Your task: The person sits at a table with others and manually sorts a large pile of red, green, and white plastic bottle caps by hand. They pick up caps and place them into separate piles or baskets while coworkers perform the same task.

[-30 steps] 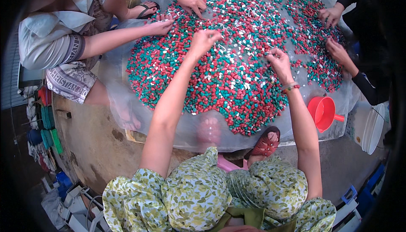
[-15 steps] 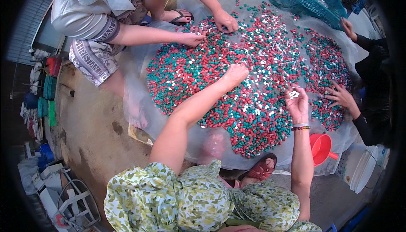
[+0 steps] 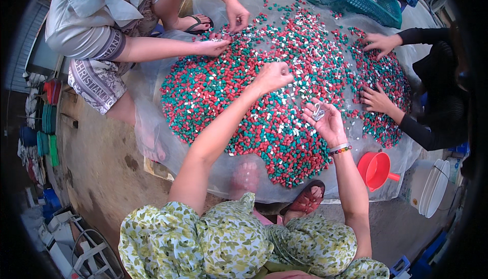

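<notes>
We see a bare floor point(image 3: 101, 157) below, and over it a wide, translucent plastic sheet point(image 3: 221, 172) with wrinkled edges. Across much of that sheet spreads the main heap point(image 3: 274, 136) of small red, green and white pieces, straight in front of the seated person; a narrower heap point(image 3: 389, 83) of similar pieces lies beside it, to the right. At the left, we make out a co-worker in a pale shirt point(image 3: 96, 17), both hands at the main heap's far left edge; at the right, a black-sleeved co-worker point(image 3: 439, 75) has both hands on the narrower heap. A teal basket point(image 3: 356, 2) stands beyond the heaps, white buckets point(image 3: 424, 187) sit near the right edge of the sheet, and a red dipper point(image 3: 375, 171) rests just beside the person's right forearm. The left grip point(image 3: 274, 77) is over the main heap, fingers curled in and knuckles up; we cannot tell whether its fingertips pinch anything. The right grip point(image 3: 325, 120) is palm up near the heap's right side, fingers apart, and on it we see several white looped hooks point(image 3: 318, 112).
</notes>
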The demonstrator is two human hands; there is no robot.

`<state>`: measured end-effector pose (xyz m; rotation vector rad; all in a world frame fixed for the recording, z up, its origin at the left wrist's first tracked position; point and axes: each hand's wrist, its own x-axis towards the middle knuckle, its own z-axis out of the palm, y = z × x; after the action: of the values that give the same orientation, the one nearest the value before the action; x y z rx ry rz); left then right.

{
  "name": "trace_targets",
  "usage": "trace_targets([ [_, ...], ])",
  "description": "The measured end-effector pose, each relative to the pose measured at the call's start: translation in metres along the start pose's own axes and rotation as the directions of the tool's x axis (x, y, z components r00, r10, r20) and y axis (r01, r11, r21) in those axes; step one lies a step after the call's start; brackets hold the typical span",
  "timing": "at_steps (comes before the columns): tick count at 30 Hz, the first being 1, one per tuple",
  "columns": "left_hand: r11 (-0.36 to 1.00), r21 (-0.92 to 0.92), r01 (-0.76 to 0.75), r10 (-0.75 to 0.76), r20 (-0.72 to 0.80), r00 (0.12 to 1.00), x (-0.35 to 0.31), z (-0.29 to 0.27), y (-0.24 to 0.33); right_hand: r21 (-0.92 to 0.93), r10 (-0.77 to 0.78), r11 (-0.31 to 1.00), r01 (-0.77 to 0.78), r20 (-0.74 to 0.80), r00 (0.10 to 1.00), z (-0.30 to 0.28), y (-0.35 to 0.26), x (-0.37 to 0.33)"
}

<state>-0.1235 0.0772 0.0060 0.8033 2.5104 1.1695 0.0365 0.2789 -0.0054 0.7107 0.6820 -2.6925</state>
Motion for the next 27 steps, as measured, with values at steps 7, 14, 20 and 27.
trace_targets([
  [7, 0.907, -0.129, -0.402, 0.421, 0.322, 0.848, -0.018, 0.020, 0.081, 0.100, -0.009, 0.995, 0.006, 0.020, 1.000, 0.020, 0.020, -0.002],
  [14, 0.992, 0.080, -0.099, 0.101, -0.016, 0.995, 0.053, 0.030, -0.004, 0.066, 0.045, 0.997, -0.046, 0.008, 0.999, -0.010, 0.003, 0.001],
  [20, 0.912, 0.392, -0.123, 0.146, -0.029, 0.989, 0.060, 0.060, -0.080, 0.012, 0.113, 0.994, -0.113, 0.010, 0.994, 0.011, 0.007, -0.012],
  [27, 0.962, -0.251, 0.106, -0.072, 0.142, 0.987, 0.012, 0.040, -0.052, 0.012, 0.085, 0.996, -0.086, 0.020, 0.996, -0.012, 0.001, -0.007],
])
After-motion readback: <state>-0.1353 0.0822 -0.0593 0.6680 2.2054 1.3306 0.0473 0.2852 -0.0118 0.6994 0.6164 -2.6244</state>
